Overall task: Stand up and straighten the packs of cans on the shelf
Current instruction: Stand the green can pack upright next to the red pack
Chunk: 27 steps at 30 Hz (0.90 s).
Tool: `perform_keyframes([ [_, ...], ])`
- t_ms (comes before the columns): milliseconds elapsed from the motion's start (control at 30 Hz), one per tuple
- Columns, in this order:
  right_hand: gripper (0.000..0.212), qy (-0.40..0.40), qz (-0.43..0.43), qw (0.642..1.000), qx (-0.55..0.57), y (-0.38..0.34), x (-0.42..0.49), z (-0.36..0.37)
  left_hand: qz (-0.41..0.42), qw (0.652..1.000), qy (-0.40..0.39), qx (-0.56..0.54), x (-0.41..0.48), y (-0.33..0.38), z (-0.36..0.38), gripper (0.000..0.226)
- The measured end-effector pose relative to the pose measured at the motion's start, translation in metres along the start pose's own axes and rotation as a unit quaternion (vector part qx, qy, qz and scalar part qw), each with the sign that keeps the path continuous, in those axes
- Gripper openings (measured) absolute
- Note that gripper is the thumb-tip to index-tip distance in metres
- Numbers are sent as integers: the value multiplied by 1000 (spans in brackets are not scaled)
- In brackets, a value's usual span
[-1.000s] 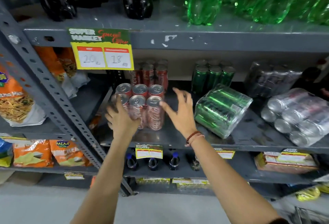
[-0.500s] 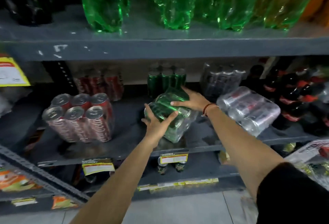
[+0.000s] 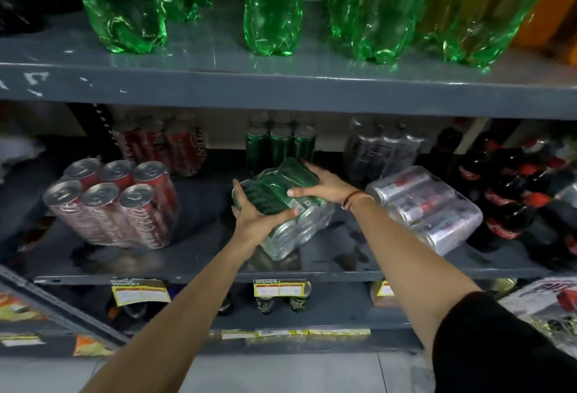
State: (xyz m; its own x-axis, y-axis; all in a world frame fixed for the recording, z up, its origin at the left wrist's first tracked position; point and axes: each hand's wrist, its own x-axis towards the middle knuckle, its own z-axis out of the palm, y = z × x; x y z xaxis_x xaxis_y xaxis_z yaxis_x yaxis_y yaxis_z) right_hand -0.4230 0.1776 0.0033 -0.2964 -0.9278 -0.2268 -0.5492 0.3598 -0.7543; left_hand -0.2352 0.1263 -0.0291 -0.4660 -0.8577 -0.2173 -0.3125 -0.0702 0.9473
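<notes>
A shrink-wrapped pack of green cans (image 3: 281, 195) lies tipped on its side in the middle of the grey shelf (image 3: 199, 270). My left hand (image 3: 253, 220) grips its near left side and my right hand (image 3: 324, 186) presses on its top right. To the left, a pack of red cans (image 3: 115, 205) stands upright, leaning slightly. On the right a pack of silver cans (image 3: 427, 205) lies on its side.
Upright packs of red cans (image 3: 162, 142), green cans (image 3: 281, 142) and dark cans (image 3: 381, 145) stand at the back. Dark cola bottles (image 3: 515, 192) crowd the right end. Green bottles (image 3: 271, 5) fill the shelf above. Price tags (image 3: 281, 289) hang on the shelf edge.
Both hands left the red pack, which stands upright, and moved right onto the green pack. My view shifted right. The green pack has turned slightly in my grip.
</notes>
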Motion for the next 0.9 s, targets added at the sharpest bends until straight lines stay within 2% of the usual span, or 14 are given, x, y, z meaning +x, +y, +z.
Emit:
perform_keyframes([
  [100, 124, 94, -1, 995, 44, 9, -17, 13, 74, 995, -45, 41, 5, 5, -13, 161],
  [167, 116, 170, -50, 980, 88, 12, -31, 30, 147, 984, -57, 89, 8, 3, -23, 157],
  [233, 117, 231, -90, 965, 86, 14, -40, 48, 211, 964, -57, 152, 10, 0, -32, 150],
  [300, 122, 265, -92, 958, 63, 15, -47, 64, 237, 952, -58, 184, 10, -4, -39, 146],
  [467, 122, 291, -106, 950, 31, 24, -62, 79, 299, 926, -42, 227, -3, -19, -39, 140],
  [633, 126, 307, -80, 948, 20, 38, -75, 106, 412, 865, 29, 284, -20, -43, -36, 129],
  [767, 121, 321, -84, 943, 2, 42, -80, 119, 396, 864, 42, 307, -26, -57, -30, 134],
  [900, 109, 350, -105, 931, -12, 39, -84, 107, 392, 861, 19, 322, -25, -57, -39, 125],
])
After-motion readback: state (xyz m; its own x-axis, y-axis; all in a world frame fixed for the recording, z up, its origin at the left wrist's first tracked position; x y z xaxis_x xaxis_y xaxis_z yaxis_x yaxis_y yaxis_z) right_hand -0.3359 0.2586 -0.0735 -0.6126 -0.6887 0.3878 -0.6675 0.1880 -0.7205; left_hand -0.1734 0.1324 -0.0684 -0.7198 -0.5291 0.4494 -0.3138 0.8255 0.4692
